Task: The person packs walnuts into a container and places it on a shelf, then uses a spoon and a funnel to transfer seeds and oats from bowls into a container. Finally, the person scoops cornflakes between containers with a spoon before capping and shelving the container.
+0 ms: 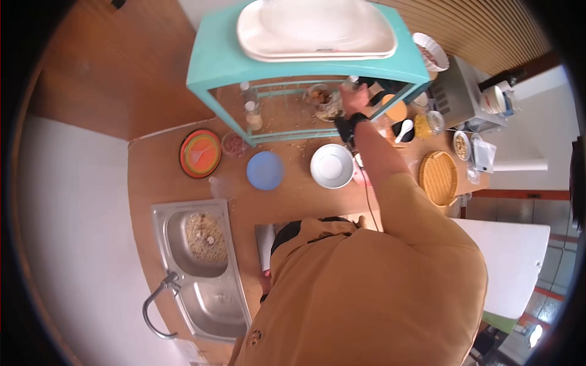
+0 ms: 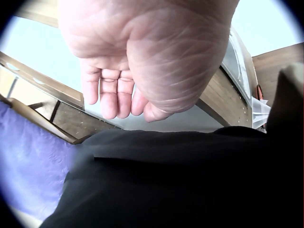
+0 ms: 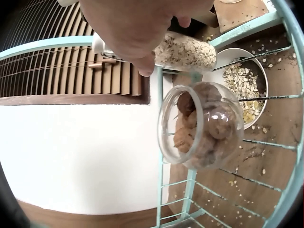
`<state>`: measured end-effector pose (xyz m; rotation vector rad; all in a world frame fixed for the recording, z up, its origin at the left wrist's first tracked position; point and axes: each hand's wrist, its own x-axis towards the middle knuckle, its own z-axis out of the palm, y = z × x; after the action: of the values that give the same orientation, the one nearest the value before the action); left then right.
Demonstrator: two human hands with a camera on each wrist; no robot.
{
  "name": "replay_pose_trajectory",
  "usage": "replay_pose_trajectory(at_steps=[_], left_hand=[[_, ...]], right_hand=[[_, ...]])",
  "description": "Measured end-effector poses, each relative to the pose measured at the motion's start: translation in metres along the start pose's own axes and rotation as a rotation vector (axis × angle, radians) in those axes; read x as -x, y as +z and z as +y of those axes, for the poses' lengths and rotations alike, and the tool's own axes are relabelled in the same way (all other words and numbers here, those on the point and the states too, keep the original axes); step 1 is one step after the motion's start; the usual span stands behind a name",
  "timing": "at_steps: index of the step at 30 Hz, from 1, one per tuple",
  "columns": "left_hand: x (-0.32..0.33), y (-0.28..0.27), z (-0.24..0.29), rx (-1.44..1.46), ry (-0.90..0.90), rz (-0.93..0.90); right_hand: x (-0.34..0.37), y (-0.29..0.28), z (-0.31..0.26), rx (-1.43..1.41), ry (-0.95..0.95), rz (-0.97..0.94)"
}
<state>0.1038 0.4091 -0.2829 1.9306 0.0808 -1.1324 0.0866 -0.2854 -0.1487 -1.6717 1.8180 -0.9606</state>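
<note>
In the right wrist view my right hand (image 3: pixel 137 33) grips a clear bottle of oat flakes (image 3: pixel 202 53) lying sideways with its white cap (image 3: pixel 98 43) to the left. From the head view, this hand (image 1: pixel 355 100) reaches into the turquoise rack (image 1: pixel 310 72). A round glass jar of brown, lumpy pieces (image 3: pixel 223 142) stands close below the bottle. Beside the jar, a white bowl (image 3: pixel 264 78) holds mixed flakes. My left hand (image 2: pixel 147 57) hangs low beside dark clothing, palm showing, fingers loosely bent and holding nothing. Only a sliver of it (image 1: pixel 266 282) shows in the head view.
White trays (image 1: pixel 247 30) lie on top of the rack. In front stand a blue bowl (image 1: pixel 265 171) and a white bowl (image 1: pixel 332 166). A double sink (image 1: pixel 235 268) is at lower left, flakes in one basin. A wicker basket (image 1: pixel 438 178) lies at right.
</note>
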Motion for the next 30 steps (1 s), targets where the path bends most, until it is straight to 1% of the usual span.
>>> replay_pose_trajectory(at_steps=[1,3,4,5,6,7,8,9,10,12,13,15,16,18,19,21,23,25,27,29,30], left_hand=[[0.008,-0.007,0.0,0.031,-0.012,0.016],[-0.013,-0.025,-0.057,0.059,-0.032,0.054],[-0.037,-0.025,-0.087,-0.024,-0.02,0.003],[-0.043,-0.031,-0.107,-0.112,-0.013,-0.06],[-0.003,-0.04,-0.056,-0.128,-0.019,-0.077],[0.006,-0.039,-0.037,-0.134,-0.031,-0.098],[0.002,-0.036,-0.035,-0.147,-0.044,-0.125],[0.006,-0.037,-0.028,-0.161,-0.057,-0.152],[0.008,-0.038,-0.02,-0.176,-0.067,-0.179],[0.016,-0.04,-0.003,-0.202,-0.093,-0.22],[0.018,-0.04,0.007,-0.21,-0.1,-0.233],[0.017,-0.047,0.01,-0.226,-0.118,-0.248],[0.014,-0.046,0.019,-0.231,-0.12,-0.257],[-0.007,-0.028,0.025,-0.238,-0.109,-0.305],[-0.017,-0.017,0.03,-0.242,-0.107,-0.331],[-0.037,-0.005,0.035,-0.249,-0.1,-0.366],[-0.056,0.006,0.046,-0.248,-0.086,-0.382],[-0.07,0.005,0.052,-0.241,-0.085,-0.378],[-0.081,0.002,0.057,-0.229,-0.086,-0.367],[-0.082,0.011,0.07,-0.211,-0.094,-0.352],[-0.076,0.016,0.082,-0.214,-0.087,-0.355]], right_hand=[[0.013,0.004,-0.001,0.01,-0.088,0.149],[0.033,-0.011,-0.004,-0.025,-0.077,-0.008],[0.057,-0.024,-0.015,-0.062,-0.156,-0.006],[0.088,-0.042,-0.024,-0.09,-0.229,0.003],[0.114,-0.055,-0.029,-0.15,-0.344,0.006],[0.147,-0.066,-0.031,-0.151,-0.405,0.015],[0.175,-0.082,-0.031,-0.219,-0.439,-0.111],[0.203,-0.115,-0.05,-0.176,-0.556,-0.296],[0.222,-0.124,-0.036,-0.28,-0.499,-0.709],[0.242,-0.123,0.01,-0.176,-0.882,-1.187],[0.241,-0.134,0.022,-0.167,-0.859,-1.167],[0.243,-0.156,0.042,0.108,-0.686,-1.565],[0.243,-0.165,0.053,0.108,-0.668,-1.543],[0.231,-0.19,0.084,0.133,-0.261,-1.382],[0.227,-0.198,0.103,0.142,-0.239,-1.347],[0.223,-0.208,0.141,0.263,-0.241,-1.038],[0.217,-0.225,0.17,0.277,-0.198,-0.973],[0.218,-0.239,0.192,0.282,-0.16,-0.93],[0.22,-0.246,0.208,0.269,-0.091,-0.919],[0.223,-0.25,0.214,0.277,-0.105,-0.926],[0.225,-0.251,0.216,0.257,-0.082,-0.92]])
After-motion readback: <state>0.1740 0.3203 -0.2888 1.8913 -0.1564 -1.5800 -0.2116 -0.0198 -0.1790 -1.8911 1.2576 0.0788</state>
